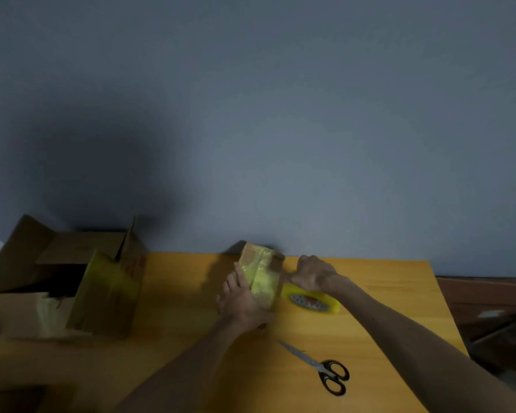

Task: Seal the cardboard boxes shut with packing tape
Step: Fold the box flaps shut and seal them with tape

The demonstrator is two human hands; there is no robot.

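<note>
Fingers (240, 277) flat on box (261, 265); right fingers (304, 278) grip tape (312, 303).

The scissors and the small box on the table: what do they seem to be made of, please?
Scissors: pale shiny blades, likely metal; glossy black handles, probably plastic. Small box: matt brown cardboard, mostly wrapped in glossy yellowish tape, seemingly plastic film.

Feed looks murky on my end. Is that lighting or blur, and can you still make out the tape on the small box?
Head view: mostly dim lighting, no glare; a broad soft shadow darkens the wall above the large open box; slight softness overall, yet the yellowish tape on the small box and the tape roll still read clearly; the scissors are crisp enough.
</note>
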